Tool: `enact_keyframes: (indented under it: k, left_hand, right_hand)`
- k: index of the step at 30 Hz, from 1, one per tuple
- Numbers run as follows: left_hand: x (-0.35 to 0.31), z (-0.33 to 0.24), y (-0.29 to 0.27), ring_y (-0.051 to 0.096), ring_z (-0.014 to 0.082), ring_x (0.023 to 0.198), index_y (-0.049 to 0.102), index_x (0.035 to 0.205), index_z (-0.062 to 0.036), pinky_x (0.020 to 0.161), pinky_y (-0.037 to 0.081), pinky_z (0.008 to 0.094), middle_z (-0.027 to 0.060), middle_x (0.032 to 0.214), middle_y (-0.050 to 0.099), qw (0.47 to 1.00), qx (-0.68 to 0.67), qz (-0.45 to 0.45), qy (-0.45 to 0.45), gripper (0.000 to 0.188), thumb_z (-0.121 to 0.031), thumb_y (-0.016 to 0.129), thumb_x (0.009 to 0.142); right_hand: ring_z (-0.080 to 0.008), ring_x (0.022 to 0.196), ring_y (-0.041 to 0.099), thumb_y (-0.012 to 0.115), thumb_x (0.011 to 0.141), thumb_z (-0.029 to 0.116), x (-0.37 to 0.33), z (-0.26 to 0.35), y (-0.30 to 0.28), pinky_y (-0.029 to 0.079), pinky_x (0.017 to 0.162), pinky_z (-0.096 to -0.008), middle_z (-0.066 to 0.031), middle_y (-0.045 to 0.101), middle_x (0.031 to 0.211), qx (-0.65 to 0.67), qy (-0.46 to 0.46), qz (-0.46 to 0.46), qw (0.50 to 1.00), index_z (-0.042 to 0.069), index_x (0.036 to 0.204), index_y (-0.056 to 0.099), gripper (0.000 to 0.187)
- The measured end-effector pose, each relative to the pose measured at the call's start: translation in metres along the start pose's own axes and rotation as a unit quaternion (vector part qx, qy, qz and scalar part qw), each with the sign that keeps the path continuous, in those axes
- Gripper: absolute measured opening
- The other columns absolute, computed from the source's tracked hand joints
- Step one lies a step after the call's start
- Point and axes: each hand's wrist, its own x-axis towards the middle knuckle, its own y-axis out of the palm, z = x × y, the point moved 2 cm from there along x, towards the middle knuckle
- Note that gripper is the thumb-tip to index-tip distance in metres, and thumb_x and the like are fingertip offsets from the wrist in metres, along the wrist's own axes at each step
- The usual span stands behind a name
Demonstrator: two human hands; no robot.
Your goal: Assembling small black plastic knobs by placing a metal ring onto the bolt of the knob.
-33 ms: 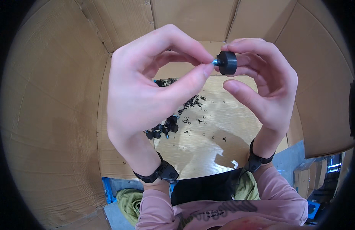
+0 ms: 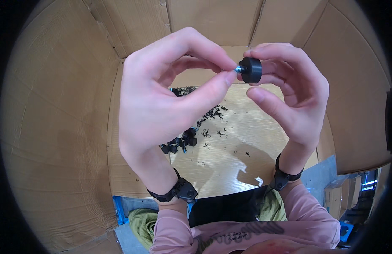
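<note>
My left hand [image 2: 162, 93] is closed, with thumb and index finger pinching the threaded metal stud of a black round screw knob [image 2: 251, 70]. The stud lies sideways, its tip at the left hand's fingertips and the black head to the right. Around the head curves my right hand [image 2: 293, 84]. Its fingers are at the head's top and far side, and whether they press on it is hard to see. The right thumb is apart, below the head. Beneath the left hand, several more black knobs with metal studs [image 2: 188, 137] lie on the table, partly hidden by that hand.
Small black curly scraps [image 2: 213, 112] and thin rings lie scattered on the pale wooden table [image 2: 263, 131]. Cardboard walls [image 2: 60, 118] stand at left, back and right. Black bands [image 2: 185, 190] circle both wrists. A green cloth [image 2: 143, 226] hangs below the table's front edge.
</note>
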Motion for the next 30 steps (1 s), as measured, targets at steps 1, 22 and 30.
enact_keyframes:
  k: [1,22,30]
  left_hand:
    - [0.0005,-0.0013,0.0001,0.062,0.0186,0.089,0.06,0.089,0.0054,0.084,0.05,0.0308,0.014,0.092,0.062,1.0,0.0,0.0,0.001,0.018,0.013,0.065,0.073]
    - [0.0003,-0.0067,0.0079,0.062,0.0166,0.091,0.061,0.096,0.0068,0.085,0.05,0.0301,0.0111,0.093,0.063,0.998,0.061,0.019,-0.007,0.022,0.009,0.063,0.074]
    - [0.0005,-0.0081,0.0085,0.063,0.0159,0.088,0.061,0.094,0.0068,0.084,0.05,0.0287,0.0106,0.091,0.064,0.996,0.086,0.018,-0.013,0.021,0.01,0.061,0.073]
  right_hand:
    - [-0.0206,0.098,0.061,0.071,0.071,-0.008,0.0005,0.0004,-0.0004,0.052,0.085,-0.0291,-0.0179,0.054,0.113,0.0,-0.001,0.0,1.0,-0.007,0.112,0.053,0.044]
    - [-0.0194,0.092,0.063,0.07,0.073,-0.008,-0.0004,0.0023,-0.0014,0.054,0.079,-0.0272,-0.0185,0.058,0.107,-0.016,-0.037,-0.011,0.999,-0.01,0.106,0.057,0.036]
    - [-0.0184,0.09,0.064,0.07,0.073,-0.009,-0.0016,0.0035,-0.0009,0.054,0.078,-0.0257,-0.0166,0.059,0.105,0.0,-0.003,-0.013,1.0,-0.01,0.107,0.057,0.037]
